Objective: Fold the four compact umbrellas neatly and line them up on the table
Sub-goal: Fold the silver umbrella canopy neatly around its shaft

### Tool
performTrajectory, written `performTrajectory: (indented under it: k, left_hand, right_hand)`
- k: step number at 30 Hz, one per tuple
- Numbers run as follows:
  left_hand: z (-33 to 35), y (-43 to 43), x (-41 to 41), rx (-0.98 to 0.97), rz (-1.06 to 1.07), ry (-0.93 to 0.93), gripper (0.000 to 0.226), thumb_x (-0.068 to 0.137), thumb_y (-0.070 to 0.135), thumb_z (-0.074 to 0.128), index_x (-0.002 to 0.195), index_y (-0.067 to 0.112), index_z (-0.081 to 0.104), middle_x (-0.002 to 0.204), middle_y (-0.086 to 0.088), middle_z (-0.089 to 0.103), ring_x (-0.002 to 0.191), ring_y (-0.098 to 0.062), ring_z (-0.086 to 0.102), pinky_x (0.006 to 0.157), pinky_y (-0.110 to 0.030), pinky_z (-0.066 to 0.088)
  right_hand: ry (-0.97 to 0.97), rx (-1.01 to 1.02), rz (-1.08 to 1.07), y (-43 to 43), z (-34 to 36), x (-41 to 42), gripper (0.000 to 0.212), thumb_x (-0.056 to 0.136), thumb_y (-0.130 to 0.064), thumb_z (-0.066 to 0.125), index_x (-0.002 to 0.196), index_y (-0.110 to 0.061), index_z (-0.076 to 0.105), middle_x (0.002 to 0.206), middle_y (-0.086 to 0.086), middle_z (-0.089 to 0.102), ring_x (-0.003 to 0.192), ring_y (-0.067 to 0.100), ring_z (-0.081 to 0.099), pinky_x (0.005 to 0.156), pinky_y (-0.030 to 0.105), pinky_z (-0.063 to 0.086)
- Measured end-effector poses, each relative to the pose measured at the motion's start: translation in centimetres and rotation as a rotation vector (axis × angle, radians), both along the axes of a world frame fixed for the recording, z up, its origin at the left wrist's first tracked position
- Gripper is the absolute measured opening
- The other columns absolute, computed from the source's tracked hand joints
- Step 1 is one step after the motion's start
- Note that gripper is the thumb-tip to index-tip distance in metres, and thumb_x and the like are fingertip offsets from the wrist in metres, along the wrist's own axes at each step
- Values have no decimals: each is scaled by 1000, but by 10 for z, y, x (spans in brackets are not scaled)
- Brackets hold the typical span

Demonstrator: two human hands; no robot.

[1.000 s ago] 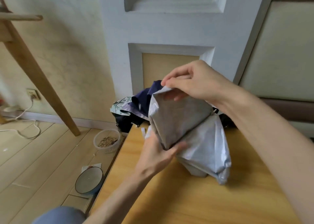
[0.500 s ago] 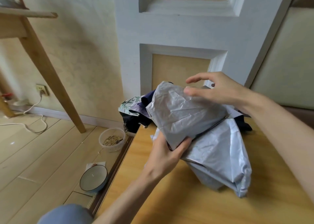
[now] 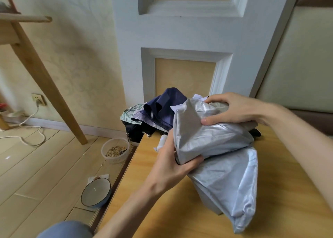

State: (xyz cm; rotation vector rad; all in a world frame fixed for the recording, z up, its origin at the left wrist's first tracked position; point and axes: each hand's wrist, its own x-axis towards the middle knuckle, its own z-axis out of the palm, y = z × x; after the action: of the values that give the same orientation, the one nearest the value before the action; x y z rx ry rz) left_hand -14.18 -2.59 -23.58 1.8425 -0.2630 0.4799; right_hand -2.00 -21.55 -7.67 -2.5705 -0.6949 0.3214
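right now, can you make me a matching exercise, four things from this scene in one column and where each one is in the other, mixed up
1 silver umbrella
2 navy umbrella
3 clear tub
4 bowl

a on the floor, holding seeds
b gripped by the left hand and right hand
c on the floor, on a paper scrap
d crumpled at the far edge of the table

Pairs: 1-b, 2-d, 3-a, 4-c

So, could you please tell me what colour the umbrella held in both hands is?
The umbrella is shiny, crinkled silver-grey; the head view shows it.
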Motion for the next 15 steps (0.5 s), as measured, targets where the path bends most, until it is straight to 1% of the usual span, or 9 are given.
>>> performTrajectory:
  k: [2,4,5,7,8,10,11,13,15]
  left_hand:
    - [1,-1,-2,-28,-32,34,127,86,18,88,166,35,-9,148,37,50,139,3,51,114,-22,44]
    - [-1,-2,-4,-8,-31,22,141,85,22,90,156,51,-28,147,33,55,133,4,57,110,-20,46]
    - [-1,-1,-4,22,-13,-3,141,84,27,90,154,56,-29,154,29,49,135,5,54,110,-18,45]
    - [2,-1,-4,101,28,-51,136,82,41,90,155,60,-23,159,40,28,141,7,44,113,-18,40]
    - [3,0,-3,135,37,-69,132,82,47,89,157,59,-18,156,45,25,142,3,44,114,-23,40]
    - [1,-1,-2,196,31,-85,118,84,53,85,161,59,-4,150,36,39,138,-14,51,114,-36,47]
    - [0,-1,-2,226,28,-92,108,86,54,83,162,59,5,146,34,46,136,-15,53,113,-39,48]
    - [-4,-1,-2,255,37,-100,97,88,55,80,162,55,18,149,40,46,140,-1,49,114,-34,47]
    - [-8,0,-1,241,65,-77,100,86,60,80,164,52,17,153,40,41,145,4,41,116,-29,43]
  right_hand:
    - [-30,23,-31,-3,-7,2,78,70,-64,87,140,-43,60,149,-17,50,134,12,49,111,34,38]
    - [-47,55,-48,-5,-12,4,75,69,-65,88,136,-43,63,150,-15,53,136,14,51,116,38,39]
    - [-61,73,-51,-5,-14,5,74,67,-68,88,133,-44,66,147,-15,56,135,14,53,116,40,41]
    - [-104,102,-70,-6,-18,6,70,64,-73,86,126,-44,70,140,-14,62,130,15,57,112,42,45]
    - [-129,110,-86,-5,-20,6,67,65,-75,85,122,-44,71,138,-13,63,128,16,57,110,42,46]
    - [-189,114,-125,-2,-23,5,61,65,-81,81,113,-45,72,135,-10,65,126,19,57,107,45,48]
    - [-224,111,-142,1,-26,3,57,65,-83,79,107,-45,73,131,-9,67,124,20,57,105,47,49]
    - [-286,106,-164,5,-28,0,50,67,-84,77,97,-44,71,122,-6,70,118,24,59,100,47,51]
    - [-293,107,-167,8,-26,-2,49,68,-83,76,95,-42,70,116,-7,70,114,24,60,97,46,51]
